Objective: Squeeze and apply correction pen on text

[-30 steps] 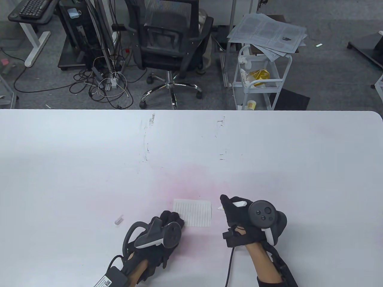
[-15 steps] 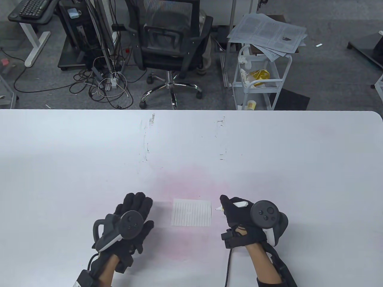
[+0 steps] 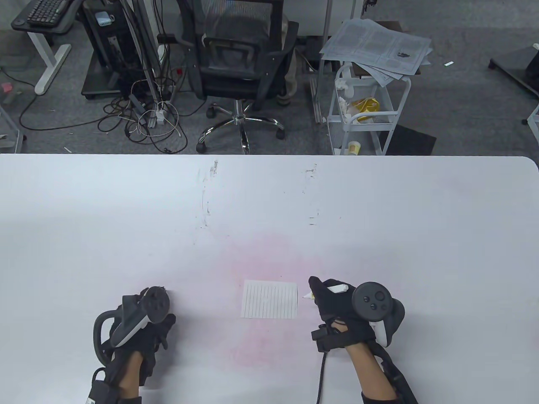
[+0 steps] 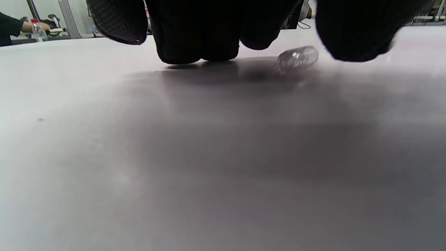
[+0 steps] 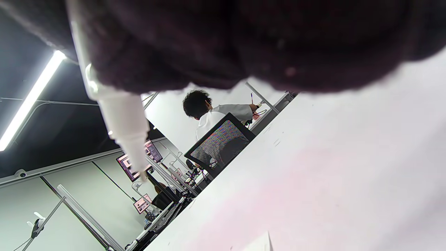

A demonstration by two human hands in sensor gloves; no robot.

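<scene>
A small lined paper (image 3: 269, 299) lies flat on the white table (image 3: 269, 202). My right hand (image 3: 326, 296) grips a white correction pen (image 3: 337, 288) just right of the paper, with the uncapped tip pointing left near the paper's right edge and held off the table. The pen also shows in the right wrist view (image 5: 122, 115). My left hand (image 3: 162, 326) is well left of the paper, fingers down on the table. In the left wrist view a clear cap (image 4: 297, 58) lies on the table between my fingers (image 4: 195, 48) and thumb, not gripped. The table view hides the cap.
Faint pink staining surrounds the paper. Beyond the table's far edge stand an office chair (image 3: 240, 63) and a white cart (image 3: 366, 109) with stacked papers.
My left hand has left the paper's lower left corner and moved left, ending over the spot where the clear cap lay. My right hand and the pen have barely moved.
</scene>
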